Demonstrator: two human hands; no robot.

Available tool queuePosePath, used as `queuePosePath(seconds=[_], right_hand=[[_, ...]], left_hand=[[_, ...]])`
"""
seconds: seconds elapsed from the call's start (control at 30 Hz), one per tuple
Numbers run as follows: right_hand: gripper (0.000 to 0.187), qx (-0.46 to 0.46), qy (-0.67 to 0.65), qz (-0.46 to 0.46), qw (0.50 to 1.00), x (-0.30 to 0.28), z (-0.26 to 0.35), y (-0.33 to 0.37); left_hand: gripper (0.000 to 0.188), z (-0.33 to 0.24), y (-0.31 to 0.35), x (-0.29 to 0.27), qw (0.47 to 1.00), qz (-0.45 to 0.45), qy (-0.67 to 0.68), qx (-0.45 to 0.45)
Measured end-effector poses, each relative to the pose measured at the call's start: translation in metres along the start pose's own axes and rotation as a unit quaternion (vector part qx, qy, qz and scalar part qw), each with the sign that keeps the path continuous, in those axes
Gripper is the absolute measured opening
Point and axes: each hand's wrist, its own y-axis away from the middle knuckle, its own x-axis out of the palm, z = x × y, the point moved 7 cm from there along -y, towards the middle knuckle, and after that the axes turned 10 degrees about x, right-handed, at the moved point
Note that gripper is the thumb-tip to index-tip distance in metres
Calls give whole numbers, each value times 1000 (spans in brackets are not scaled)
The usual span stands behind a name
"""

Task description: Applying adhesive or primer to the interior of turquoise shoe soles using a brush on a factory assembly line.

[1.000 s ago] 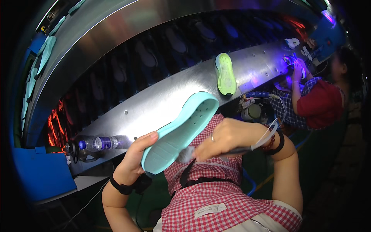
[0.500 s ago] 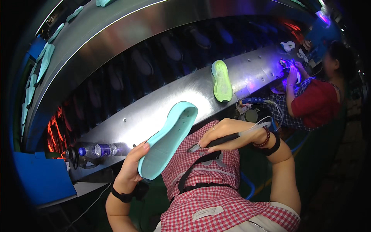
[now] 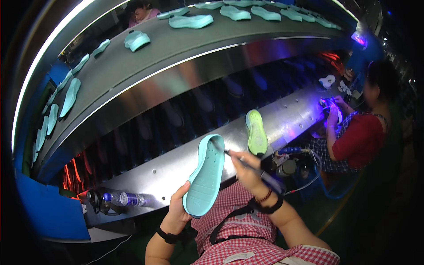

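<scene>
My left hand (image 3: 179,206) grips a light-blue shoe sole (image 3: 204,176) by its heel end. The sole is tilted up, its hollow inner side facing me and its toe pointing away. My right hand (image 3: 248,171) is closed on a black-handled brush (image 3: 233,154), partly smeared by motion. The brush's blurred tip is at the inside of the sole's toe end, over small holes; whether it touches is hard to tell. Beyond my right hand a yellow-green shoe sole (image 3: 257,132) lies on the metal ledge (image 3: 168,176).
Light-blue soles (image 3: 191,21) line a curved conveyor belt (image 3: 163,42) at the back. A water bottle (image 3: 128,198) lies at the ledge's left end, near a blue box (image 3: 53,212). At right, a co-worker (image 3: 357,137) handles a shoe under violet light. A lidded pot (image 3: 288,167) stands below the ledge.
The sole has turned more upright, its inside facing me. My right hand has brought the brush from over my apron up to the sole's toe end. The view has tilted up, showing more conveyor.
</scene>
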Motion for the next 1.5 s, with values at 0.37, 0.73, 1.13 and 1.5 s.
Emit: queuePosePath(seconds=[0.37,0.73,1.13,1.5], right_hand=[[20,234,-444,188,844,-39,-7,2],[19,323,-464,173,806,-43,-63,6],[32,362,-433,100,819,-54,-93,7],[23,331,-418,72,843,-70,-105,-9]], left_hand=[[56,-203,-8,125,915,254,-140,282],[78,-330,-113,121,918,-65,-201,335],[83,-376,-249,152,301,-107,-934,162],[29,-336,-126,143,400,-49,-864,302]])
